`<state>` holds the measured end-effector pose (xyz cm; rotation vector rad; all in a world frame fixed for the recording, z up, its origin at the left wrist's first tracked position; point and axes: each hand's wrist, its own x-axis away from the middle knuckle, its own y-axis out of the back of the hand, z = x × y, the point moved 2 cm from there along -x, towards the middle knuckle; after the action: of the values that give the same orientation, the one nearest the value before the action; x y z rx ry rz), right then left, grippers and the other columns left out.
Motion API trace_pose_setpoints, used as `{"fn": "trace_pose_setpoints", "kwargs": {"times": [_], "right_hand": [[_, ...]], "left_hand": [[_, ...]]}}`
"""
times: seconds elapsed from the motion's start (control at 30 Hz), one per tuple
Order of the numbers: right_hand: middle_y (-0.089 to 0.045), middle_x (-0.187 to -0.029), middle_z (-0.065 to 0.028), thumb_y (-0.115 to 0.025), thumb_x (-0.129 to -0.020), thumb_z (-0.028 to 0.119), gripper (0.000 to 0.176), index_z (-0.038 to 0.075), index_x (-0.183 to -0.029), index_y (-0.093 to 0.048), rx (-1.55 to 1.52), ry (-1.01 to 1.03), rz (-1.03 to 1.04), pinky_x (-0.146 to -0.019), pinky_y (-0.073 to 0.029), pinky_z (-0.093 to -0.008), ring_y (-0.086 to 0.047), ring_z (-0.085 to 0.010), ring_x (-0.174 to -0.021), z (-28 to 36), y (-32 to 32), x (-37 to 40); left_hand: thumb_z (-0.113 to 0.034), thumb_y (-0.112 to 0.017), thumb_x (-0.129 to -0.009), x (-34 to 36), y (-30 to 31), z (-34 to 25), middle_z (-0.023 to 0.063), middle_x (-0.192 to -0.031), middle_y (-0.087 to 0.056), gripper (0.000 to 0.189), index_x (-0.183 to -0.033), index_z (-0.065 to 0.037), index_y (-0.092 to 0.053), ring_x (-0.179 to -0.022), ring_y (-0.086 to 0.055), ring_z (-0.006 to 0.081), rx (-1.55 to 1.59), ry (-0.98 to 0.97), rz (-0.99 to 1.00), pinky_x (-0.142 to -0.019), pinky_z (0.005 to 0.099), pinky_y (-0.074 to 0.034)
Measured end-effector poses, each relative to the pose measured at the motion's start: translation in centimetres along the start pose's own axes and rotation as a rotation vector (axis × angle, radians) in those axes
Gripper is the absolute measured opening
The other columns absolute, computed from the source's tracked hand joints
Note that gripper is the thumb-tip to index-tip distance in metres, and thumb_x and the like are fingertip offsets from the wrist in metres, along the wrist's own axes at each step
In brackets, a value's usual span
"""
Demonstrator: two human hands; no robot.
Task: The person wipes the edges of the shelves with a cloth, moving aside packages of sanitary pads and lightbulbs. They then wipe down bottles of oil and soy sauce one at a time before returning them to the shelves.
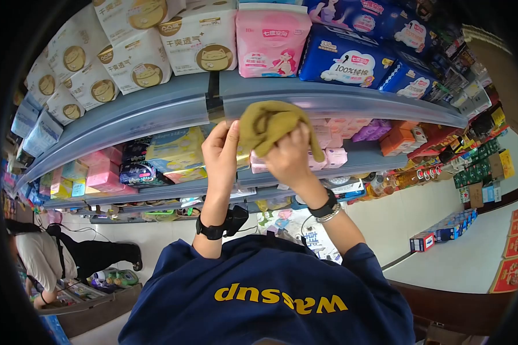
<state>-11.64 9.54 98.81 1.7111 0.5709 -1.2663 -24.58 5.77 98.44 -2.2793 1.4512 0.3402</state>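
My right hand (pixel 288 158) grips a bunched olive-yellow cloth (pixel 270 123) with dark streaks. The cloth lies against the clear plastic edge strip (pixel 351 103) of the upper shelf. Just left of the cloth, my left hand (pixel 220 149) is raised with thumb upright and fingers bent, at the lower border of the strip near a dark joint. Whether it pinches the strip or the cloth's edge cannot be made out. Above my hands stand white packs with a cat design (pixel 198 43), a pink pack (pixel 272 43) and blue packs (pixel 348 60).
Below, a second shelf (pixel 374 158) holds yellow, pink and purple packs. On the left, another person (pixel 46 253) in a light top and dark trousers is beside a low display. Small boxes (pixel 446 227) stand on the floor at right, near red printed sheets (pixel 515 241).
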Motion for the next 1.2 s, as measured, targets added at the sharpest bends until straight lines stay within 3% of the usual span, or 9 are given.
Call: {"fn": "trace_pose_setpoints", "kwargs": {"times": [0.17, 0.27, 0.43, 0.73, 0.83, 0.9, 0.93, 1.07, 1.2], "right_hand": [[-0.055, -0.087, -0.0108, -0.060, -0.055, 0.015, 0.021, 0.008, -0.075, -0.063, 0.110, 0.067, 0.020, -0.086, -0.035, -0.0496, -0.048, -0.0314, -0.091, -1.7, 0.0, 1.8], [-0.050, -0.112, -0.0179, -0.063, -0.070, 0.013, 0.030, 0.003, -0.098, -0.060, 0.255, -0.079, -0.042, -0.091, -0.028, -0.0538, -0.043, -0.0403, -0.104, -4.7, 1.6, 4.3], [-0.052, -0.111, -0.0174, -0.061, -0.072, 0.001, 0.031, -0.001, -0.103, -0.057, 0.193, -0.319, -0.242, -0.089, -0.031, -0.0480, -0.044, -0.0387, -0.103, -7.9, 4.4, 4.4], [-0.047, -0.114, -0.0182, -0.057, -0.071, 0.001, 0.031, 0.002, -0.102, -0.057, 0.113, -0.324, -0.191, -0.091, -0.028, -0.0527, -0.037, -0.0436, -0.108, -1.7, 0.5, 2.7], [-0.048, -0.114, -0.0183, -0.054, -0.073, 0.000, 0.029, -0.001, -0.101, -0.057, -0.017, -0.252, -0.213, -0.094, -0.027, -0.0480, -0.039, -0.0393, -0.111, -1.1, 0.0, 3.4], [-0.049, -0.113, -0.0187, -0.055, -0.073, 0.000, 0.028, -0.003, -0.101, -0.057, -0.030, -0.358, -0.258, -0.092, -0.032, -0.0429, -0.045, -0.0371, -0.105, -2.1, 0.9, 5.2], [-0.051, -0.110, -0.0190, -0.056, -0.075, 0.002, 0.030, -0.003, -0.104, -0.054, -0.055, -0.542, -0.212, -0.089, -0.036, -0.0382, -0.049, -0.0341, -0.100, -2.5, 1.4, 6.6], [-0.054, -0.106, -0.0183, -0.055, -0.077, 0.004, 0.031, -0.003, -0.108, -0.051, -0.312, -0.943, -0.328, -0.087, -0.037, -0.0370, -0.050, -0.0315, -0.100, -2.7, 1.4, 12.7], [-0.054, -0.099, -0.0204, -0.053, -0.079, 0.009, 0.029, -0.004, -0.105, -0.049, -0.242, -1.180, 0.017, -0.082, -0.040, -0.0348, -0.052, -0.0314, -0.093, -0.9, -1.1, 21.1]], "left_hand": [[-0.016, -0.052, -0.087, 0.1, -0.3, -0.3, 0.0012, -0.073, -0.056, 0.020, -0.082, 0.002, -0.059, -0.068, -0.048, 0.0068, 0.037, 0.027, -0.019, -0.065, 0.0201, -0.038], [-0.016, -0.052, -0.087, 0.1, 0.0, -0.1, 0.0012, -0.074, -0.056, 0.020, -0.084, 0.002, -0.059, -0.069, -0.047, 0.0069, 0.008, 0.040, -0.010, -0.066, 0.0204, -0.038], [-0.013, -0.049, -0.088, 1.3, -0.1, -0.7, 0.0019, -0.074, -0.056, 0.017, -0.089, 0.002, -0.058, -0.070, -0.049, 0.0078, -0.059, 0.050, 0.060, -0.067, 0.0216, -0.039], [-0.008, -0.048, -0.087, 5.8, -0.4, 0.0, 0.0035, -0.074, -0.057, 0.016, -0.093, 0.001, -0.059, -0.070, -0.053, 0.0089, -0.227, 0.225, 0.343, -0.066, 0.0225, -0.043], [-0.009, -0.049, -0.086, 6.2, 0.3, 1.6, 0.0048, -0.072, -0.058, 0.016, -0.094, 0.002, -0.058, -0.069, -0.055, 0.0104, -0.275, 0.237, 0.394, -0.065, 0.0238, -0.044], [-0.009, -0.051, -0.084, 6.3, 1.4, 3.4, 0.0079, -0.073, -0.060, 0.017, -0.095, 0.002, -0.057, -0.070, -0.057, 0.0130, -0.444, 0.276, 0.458, -0.065, 0.0251, -0.044], [-0.014, -0.054, -0.081, 6.6, 2.3, 5.1, 0.0129, -0.072, -0.061, 0.018, -0.092, 0.000, -0.059, -0.068, -0.060, 0.0212, -0.501, 0.256, 0.448, -0.061, 0.0291, -0.046], [-0.019, -0.057, -0.079, 8.8, 6.3, 13.4, 0.0154, -0.074, -0.062, 0.024, -0.094, -0.001, -0.057, -0.071, -0.061, 0.0278, -0.746, 0.390, 0.536, -0.062, 0.0344, -0.046], [-0.020, -0.056, -0.077, 11.5, 8.2, 19.4, 0.0173, -0.074, -0.061, 0.034, -0.105, -0.003, -0.050, -0.072, -0.060, 0.0325, -0.836, 0.497, 0.478, -0.063, 0.0394, -0.046]]}}
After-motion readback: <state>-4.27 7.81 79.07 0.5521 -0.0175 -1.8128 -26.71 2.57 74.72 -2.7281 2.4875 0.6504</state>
